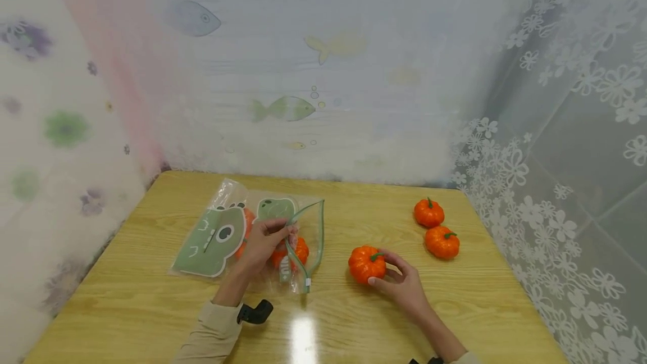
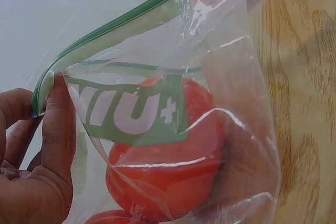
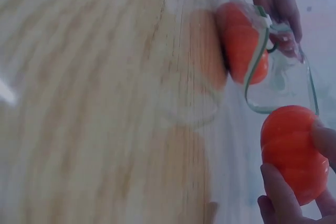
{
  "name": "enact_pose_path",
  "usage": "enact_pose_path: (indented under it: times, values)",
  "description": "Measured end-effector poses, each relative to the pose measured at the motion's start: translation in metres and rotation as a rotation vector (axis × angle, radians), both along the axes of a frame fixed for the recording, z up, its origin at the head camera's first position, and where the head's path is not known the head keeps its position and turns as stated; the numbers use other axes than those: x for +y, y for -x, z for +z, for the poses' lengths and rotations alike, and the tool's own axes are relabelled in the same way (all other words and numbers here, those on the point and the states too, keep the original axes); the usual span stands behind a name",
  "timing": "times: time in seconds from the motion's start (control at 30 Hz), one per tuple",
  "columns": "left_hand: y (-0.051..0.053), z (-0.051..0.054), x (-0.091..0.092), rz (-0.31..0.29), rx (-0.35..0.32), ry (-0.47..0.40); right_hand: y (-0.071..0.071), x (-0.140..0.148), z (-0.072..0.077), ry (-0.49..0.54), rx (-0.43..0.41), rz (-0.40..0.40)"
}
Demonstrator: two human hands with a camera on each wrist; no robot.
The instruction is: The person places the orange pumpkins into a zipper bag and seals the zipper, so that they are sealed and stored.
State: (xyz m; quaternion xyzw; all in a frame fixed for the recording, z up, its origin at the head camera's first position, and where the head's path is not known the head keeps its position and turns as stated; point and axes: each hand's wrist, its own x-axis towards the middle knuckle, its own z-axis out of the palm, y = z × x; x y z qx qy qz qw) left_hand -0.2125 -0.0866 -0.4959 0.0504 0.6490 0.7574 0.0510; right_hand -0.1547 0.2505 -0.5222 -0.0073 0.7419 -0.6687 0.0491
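A clear zip bag (image 1: 209,243) with a green cartoon print lies on the left half of the table, its green-edged mouth spread toward the right. Orange toy pumpkins (image 2: 168,156) show through the plastic. My left hand (image 1: 259,249) pinches the bag's rim between thumb and fingers, as the left wrist view shows. With thumb and fingers around its right side, my right hand (image 1: 406,291) holds another orange toy pumpkin (image 1: 365,265) with a green stem, just right of the bag's mouth. In the right wrist view this held pumpkin (image 3: 291,153) is apart from the pumpkins inside.
Two more orange pumpkins, one farther back (image 1: 429,213) and one nearer (image 1: 442,242), sit close together on the right of the wooden table (image 1: 354,324). Patterned curtains (image 1: 313,72) stand behind the table and on both sides. A white slider (image 1: 308,282) sits at the zip's near end.
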Motion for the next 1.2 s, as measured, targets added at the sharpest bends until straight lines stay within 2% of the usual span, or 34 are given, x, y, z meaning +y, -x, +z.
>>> enact_pose_path:
  times: [0.2,0.43,0.67,0.9,1.2]
  values:
    - [0.002,-0.002,0.0,0.015,0.001,0.049,0.0,-0.011,0.0,0.034,0.025,0.043]
    - [0.002,-0.004,-0.001,0.018,0.003,0.072,0.004,-0.028,-0.003,0.023,0.045,0.107]
    - [0.002,-0.004,-0.002,0.009,-0.001,0.034,0.009,-0.046,-0.007,0.048,0.02,0.142]
    - [0.0,-0.004,-0.003,-0.036,0.002,-0.033,0.012,-0.059,-0.008,0.074,0.023,0.177]
    - [0.0,-0.004,-0.003,-0.005,-0.008,0.033,0.019,-0.069,-0.004,0.046,0.082,0.174]
